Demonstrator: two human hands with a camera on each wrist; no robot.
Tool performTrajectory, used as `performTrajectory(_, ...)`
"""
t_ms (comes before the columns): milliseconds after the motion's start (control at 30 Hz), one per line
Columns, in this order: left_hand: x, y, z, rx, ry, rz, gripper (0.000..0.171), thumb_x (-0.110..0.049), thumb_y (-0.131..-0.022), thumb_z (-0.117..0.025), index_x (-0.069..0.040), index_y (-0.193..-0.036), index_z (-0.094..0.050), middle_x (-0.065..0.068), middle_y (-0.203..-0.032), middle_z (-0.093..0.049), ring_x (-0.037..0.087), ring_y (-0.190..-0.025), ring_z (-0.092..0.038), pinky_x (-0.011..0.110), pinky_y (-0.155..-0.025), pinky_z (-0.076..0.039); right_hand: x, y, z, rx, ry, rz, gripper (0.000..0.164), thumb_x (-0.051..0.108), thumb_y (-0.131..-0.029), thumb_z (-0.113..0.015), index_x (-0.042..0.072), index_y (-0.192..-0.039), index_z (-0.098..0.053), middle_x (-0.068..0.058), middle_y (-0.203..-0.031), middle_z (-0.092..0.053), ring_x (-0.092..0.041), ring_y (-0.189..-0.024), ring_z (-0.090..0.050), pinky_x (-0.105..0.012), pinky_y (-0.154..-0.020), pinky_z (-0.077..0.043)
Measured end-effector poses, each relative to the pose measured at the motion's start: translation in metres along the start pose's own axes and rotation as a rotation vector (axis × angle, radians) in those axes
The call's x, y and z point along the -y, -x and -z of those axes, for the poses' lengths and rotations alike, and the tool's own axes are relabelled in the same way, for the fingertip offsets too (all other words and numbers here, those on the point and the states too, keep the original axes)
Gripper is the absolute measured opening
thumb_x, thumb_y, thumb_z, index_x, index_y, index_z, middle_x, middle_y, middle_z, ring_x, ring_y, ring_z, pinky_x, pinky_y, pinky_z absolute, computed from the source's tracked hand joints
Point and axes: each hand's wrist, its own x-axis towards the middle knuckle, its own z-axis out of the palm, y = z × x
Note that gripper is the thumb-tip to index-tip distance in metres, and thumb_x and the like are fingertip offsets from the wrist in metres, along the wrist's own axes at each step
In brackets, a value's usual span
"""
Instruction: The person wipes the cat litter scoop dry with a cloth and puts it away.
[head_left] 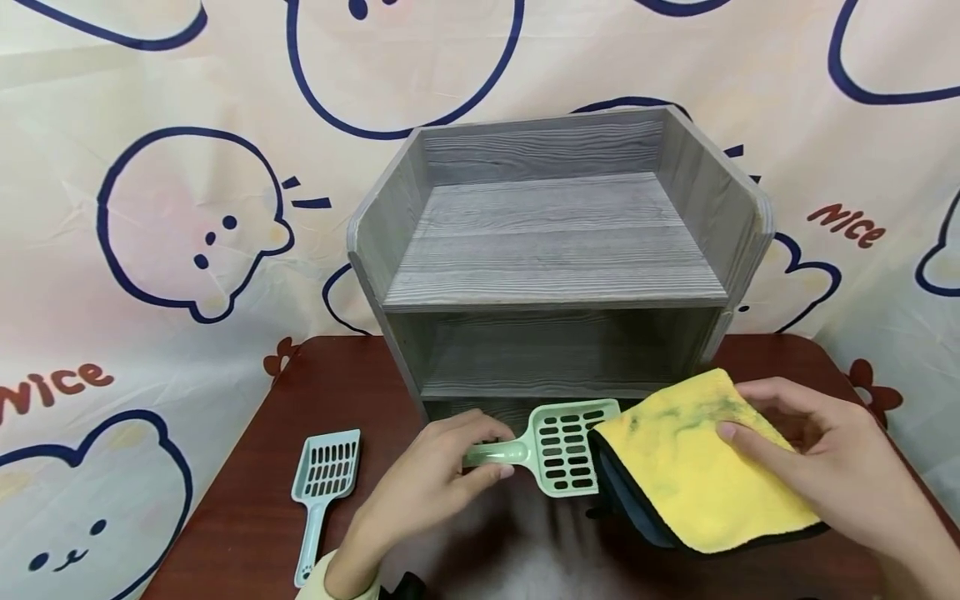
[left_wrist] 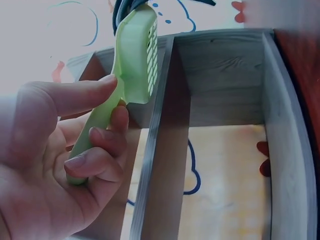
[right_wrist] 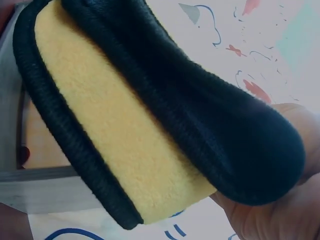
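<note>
A pale green slotted litter scoop (head_left: 566,446) is held up by its handle in my left hand (head_left: 442,475), its head pointing right. In the left wrist view the fingers curl round the handle of the scoop (left_wrist: 135,60). My right hand (head_left: 817,450) grips a folded cloth (head_left: 697,467), yellow on top with greenish smudges and dark on the underside. The cloth's left edge meets or overlaps the scoop's right end. In the right wrist view the folded cloth (right_wrist: 115,110) covers most of the right hand.
A grey wooden shelf (head_left: 555,242) with an upper tray and lower compartments stands behind the hands. On the reddish-brown table (head_left: 247,500) at left lies a light blue slotted scoop (head_left: 327,479). A cartoon-printed curtain (head_left: 195,225) hangs behind and at the sides.
</note>
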Motion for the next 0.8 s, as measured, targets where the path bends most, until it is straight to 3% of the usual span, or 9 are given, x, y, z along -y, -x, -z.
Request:
performTrajectory(267,0.003,0.005,0.017,-0.007,0.011,0.016,0.017,-0.022,-0.092,-0.073,-0.028,-0.106,-0.067,-0.017,-0.095,-0.063,0.002,-0.073,-0.054,0.02,-0.061,-0.047,-0.007,0.001,0.011,0.016,-0.098,-0.019,0.034,0.017,-0.091,-0.074,0.013,-0.122,-0.063,0.004,-0.094,-0.07,-0.025,-0.057,-0.068,-0.035,-0.048,-0.053)
performTrajectory(567,0.006,0.01,0.029,-0.029,-0.013,0.03,0.021,-0.02,-0.09,-0.075,-0.028,-0.108,-0.067,-0.018,-0.096,-0.063,0.002,-0.076,-0.056,0.022,-0.067,-0.048,-0.01,0.001,0.018,-0.007,-0.123,0.003,0.033,0.009,-0.09,-0.073,0.01,-0.121,-0.063,-0.001,-0.081,-0.071,-0.025,-0.052,-0.066,-0.036,-0.044,-0.052)
performTrajectory(800,0.005,0.009,0.033,-0.037,-0.01,0.022,0.019,-0.024,-0.091,-0.073,-0.028,-0.109,-0.067,-0.018,-0.097,-0.063,0.003,-0.078,-0.056,0.022,-0.068,-0.048,-0.012,0.0,0.018,0.005,-0.129,-0.017,0.033,0.012,-0.092,-0.072,0.012,-0.123,-0.062,0.0,-0.082,-0.073,-0.026,-0.051,-0.066,-0.036,-0.045,-0.052)
